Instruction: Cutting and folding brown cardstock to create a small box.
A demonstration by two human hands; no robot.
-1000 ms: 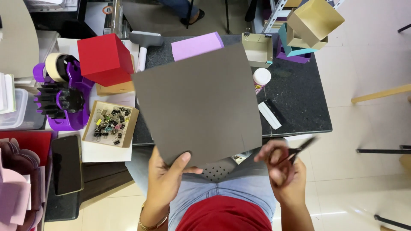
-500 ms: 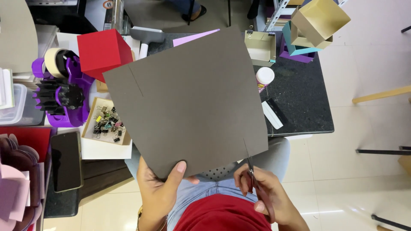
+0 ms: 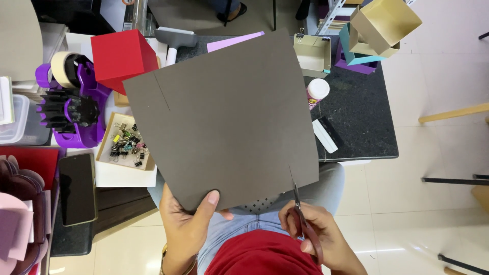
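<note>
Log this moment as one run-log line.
left hand: holds large dark grey card sheet by its near edge | right hand: red-handled scissors, blades at the sheet's near edge | sheet: raised over black table

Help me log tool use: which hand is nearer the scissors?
Right. The right hand grips the scissors, cutting into the grey card at its lower edge; the left hand holds the card's bottom corner, away from them.
</note>
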